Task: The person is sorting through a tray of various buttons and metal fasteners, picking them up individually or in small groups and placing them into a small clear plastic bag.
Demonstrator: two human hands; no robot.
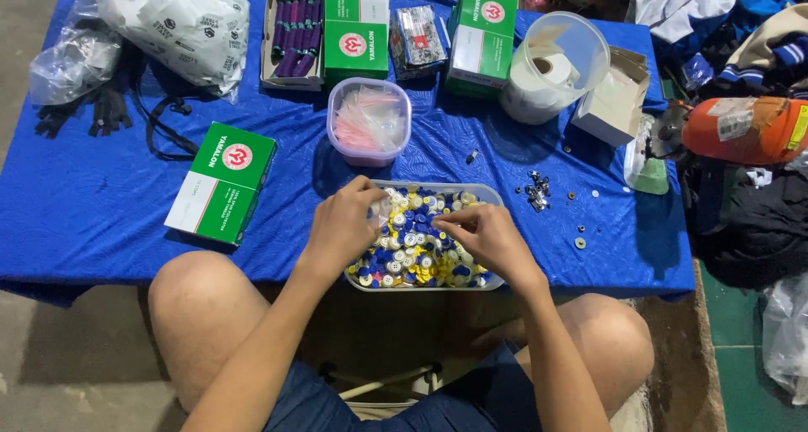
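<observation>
A clear plastic tray (492, 198) filled with several blue, white and yellow buttons (412, 247) rests on the blue cloth near the table's front edge. My left hand (343, 224) hovers over the tray's left side, fingers pinched on a small clear plastic bag (380, 211). My right hand (486, 238) lies over the tray's right half, its fingertips closed down among the buttons; whether it holds one I cannot tell.
A green and white box (222, 181) lies left of the tray. Behind the tray stand a lidded tub of pink items (369, 121), more green boxes (480, 38), a clear bucket (555, 66) and a plastic bag (181, 24). Small metal parts (536, 190) lie at right.
</observation>
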